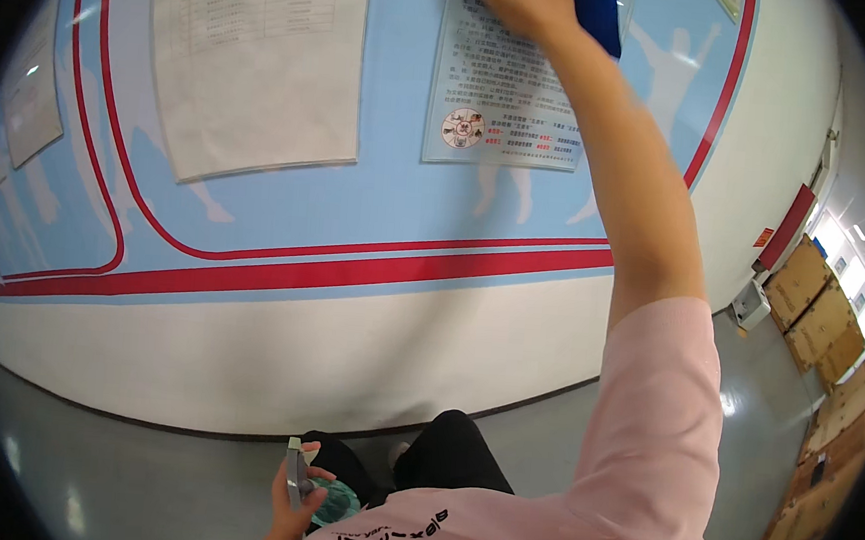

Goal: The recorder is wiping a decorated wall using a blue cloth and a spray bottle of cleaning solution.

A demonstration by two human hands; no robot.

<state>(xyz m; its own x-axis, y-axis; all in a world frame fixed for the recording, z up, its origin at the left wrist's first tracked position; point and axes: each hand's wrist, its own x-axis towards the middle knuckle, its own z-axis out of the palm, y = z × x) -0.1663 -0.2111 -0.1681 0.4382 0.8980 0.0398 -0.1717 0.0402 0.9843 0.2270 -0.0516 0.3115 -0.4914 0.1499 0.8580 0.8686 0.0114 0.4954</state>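
Raised to the upper edge of the head view, my right hand presses a dark blue cloth against the poster on the wall. Its fingertips are partly cut off by the picture's edge. Under that hand hangs a printed poster in a clear cover, with a round picture at its lower left. Low down by my body, my left hand is closed round a spray bottle with a grey head and a see-through green body. The spray head points up towards the wall.
A large white printed sheet hangs left of the poster, and another sheet farther left. The wall panel is light blue with red stripes. Wooden crates and a white box stand on the grey floor at right.
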